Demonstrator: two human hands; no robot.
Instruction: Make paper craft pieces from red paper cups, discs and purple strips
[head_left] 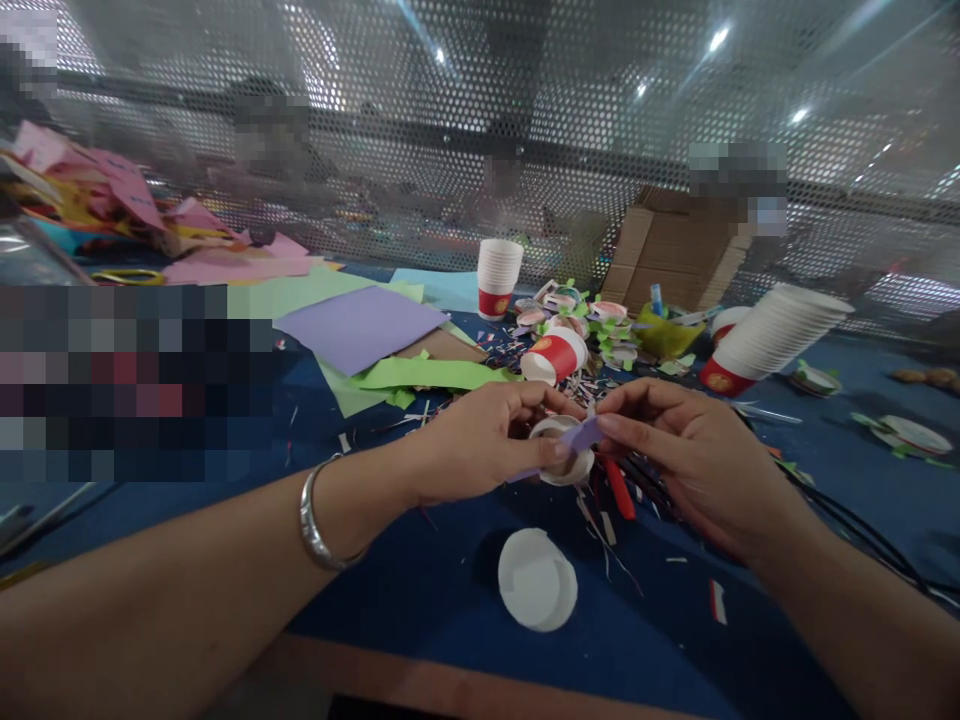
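My left hand [491, 440] is closed around a cut-down paper cup base [564, 474], thumb in front and fingers behind. Across its front lies a small purple paper strip [579, 435], pinned under my left thumb. At the strip's right end, my right hand [667, 435] pinches it between thumb and fingertips. Nearer to me, a second white cup base [538, 580] rests on the blue table, its hollow side up. Red-handled scissors [619, 488], partly covered, seem to lie beneath my right hand among paper scraps.
Purple paper [367, 325] and a green strip [435, 374] lie left of centre. A cup stack [500, 275] stands behind, a longer stack [780, 335] leans at right, and a red-and-white cup [556, 354] lies tipped. Several green-trimmed cup bases [611, 320] are piled before cardboard [667, 250].
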